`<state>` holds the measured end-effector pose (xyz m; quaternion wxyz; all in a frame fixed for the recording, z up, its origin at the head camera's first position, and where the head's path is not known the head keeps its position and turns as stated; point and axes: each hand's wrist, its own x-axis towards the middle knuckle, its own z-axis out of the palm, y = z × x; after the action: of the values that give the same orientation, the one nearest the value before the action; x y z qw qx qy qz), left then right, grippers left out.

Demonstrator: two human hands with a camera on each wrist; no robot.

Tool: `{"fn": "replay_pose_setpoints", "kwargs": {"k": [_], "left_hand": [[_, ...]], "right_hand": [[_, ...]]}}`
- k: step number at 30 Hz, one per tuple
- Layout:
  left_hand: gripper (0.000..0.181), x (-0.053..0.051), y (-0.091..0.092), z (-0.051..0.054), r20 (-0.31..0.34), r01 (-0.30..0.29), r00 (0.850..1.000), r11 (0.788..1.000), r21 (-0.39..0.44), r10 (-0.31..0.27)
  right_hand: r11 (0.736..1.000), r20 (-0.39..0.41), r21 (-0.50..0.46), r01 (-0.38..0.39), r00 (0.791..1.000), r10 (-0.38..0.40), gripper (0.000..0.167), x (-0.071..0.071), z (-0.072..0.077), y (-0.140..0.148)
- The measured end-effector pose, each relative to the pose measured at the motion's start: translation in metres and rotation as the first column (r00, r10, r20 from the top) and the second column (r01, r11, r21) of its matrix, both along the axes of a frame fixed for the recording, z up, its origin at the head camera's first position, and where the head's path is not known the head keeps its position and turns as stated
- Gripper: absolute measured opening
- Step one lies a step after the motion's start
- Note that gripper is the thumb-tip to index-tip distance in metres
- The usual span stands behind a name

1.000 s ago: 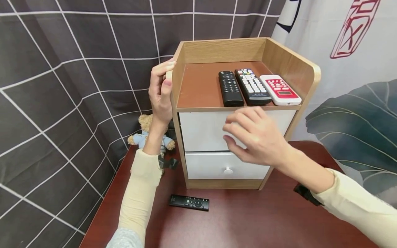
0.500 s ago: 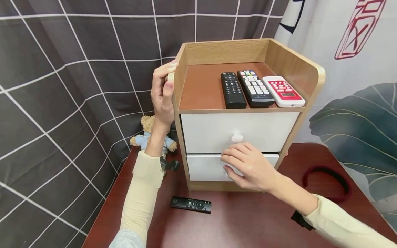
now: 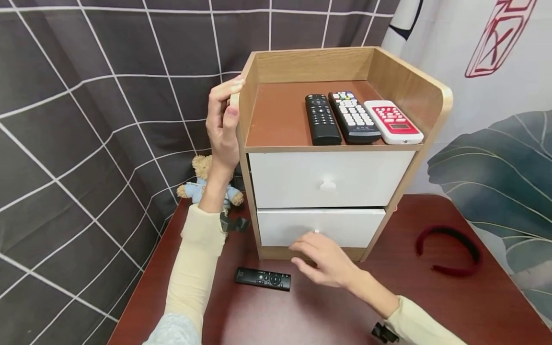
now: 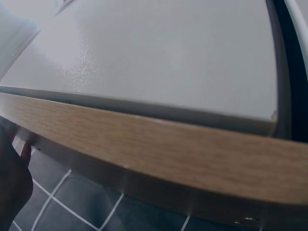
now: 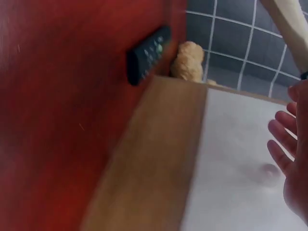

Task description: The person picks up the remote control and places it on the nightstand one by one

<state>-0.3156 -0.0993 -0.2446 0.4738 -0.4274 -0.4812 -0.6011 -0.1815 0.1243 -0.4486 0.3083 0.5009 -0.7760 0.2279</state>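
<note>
A small wooden cabinet (image 3: 433,103) with two white drawers stands on the table. My left hand (image 3: 224,129) grips the upper left edge of its side panel, fingers over the edge and thumb along the front. Low in front of the lower drawer (image 3: 278,227), my right hand (image 3: 325,261) hovers with loosely bent fingers and holds nothing. Just past its fingertips shows the lower knob (image 3: 316,232); the right wrist view has that knob (image 5: 269,174) beside the fingers. The upper drawer (image 3: 286,177) has its own white knob (image 3: 327,185). Both drawers look pushed in.
On the cabinet top lie a black remote (image 3: 322,122), a black remote with white buttons (image 3: 353,117) and a red-and-white remote (image 3: 393,122). Another black remote (image 3: 263,279) lies on the table (image 3: 241,321). A teddy bear (image 3: 196,191) sits left, a dark red headband (image 3: 467,247) right.
My right hand has moved down from in front of the upper drawer to below the lower knob, uncovering the upper knob and the headband. The left hand keeps its grip on the panel.
</note>
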Motion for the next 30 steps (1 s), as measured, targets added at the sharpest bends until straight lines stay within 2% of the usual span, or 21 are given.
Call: {"fn": "replay_pose_setpoints", "kwargs": {"k": [5,10,12,14,18,21,25,30], "left_hand": [[0.046,0.001,-0.001,-0.001,0.000,0.005,1.000,1.000,-0.010,-0.005],[0.046,0.001,0.000,0.000,-0.008,0.003,1.000,1.000,-0.016,-0.003],[0.046,0.001,-0.001,0.001,-0.008,-0.003,1.000,1.000,-0.013,0.003],[0.047,0.001,-0.001,0.001,-0.009,-0.007,1.000,1.000,-0.010,0.007],[0.046,0.002,-0.002,0.000,-0.006,-0.013,1.000,1.000,-0.003,0.013],[0.046,0.002,-0.002,-0.001,-0.001,-0.012,1.000,1.000,0.001,0.012],[0.046,0.002,-0.002,0.000,-0.002,-0.001,1.000,1.000,-0.004,0.001],[0.046,0.002,-0.002,0.002,-0.016,0.014,1.000,1.000,-0.009,-0.014]], "right_hand": [[0.994,0.068,0.110,-0.001,0.998,-0.007,0.021,0.002,-0.036,-0.014],[0.973,0.081,0.228,-0.041,0.996,0.022,0.016,0.006,-0.063,-0.022],[0.958,0.081,0.286,-0.017,0.997,-0.006,0.023,0.007,-0.072,-0.026],[0.933,0.083,0.359,0.029,0.995,-0.063,0.035,0.007,-0.078,-0.029],[0.868,0.078,0.485,0.109,0.983,-0.166,0.063,0.009,-0.088,-0.033],[0.836,0.056,0.529,0.147,0.977,-0.208,0.068,0.009,-0.091,-0.034],[0.820,0.052,0.549,0.159,0.973,-0.223,0.056,0.007,-0.093,-0.034],[0.823,0.136,0.560,0.099,0.968,-0.209,0.045,0.003,-0.093,-0.035]]}}
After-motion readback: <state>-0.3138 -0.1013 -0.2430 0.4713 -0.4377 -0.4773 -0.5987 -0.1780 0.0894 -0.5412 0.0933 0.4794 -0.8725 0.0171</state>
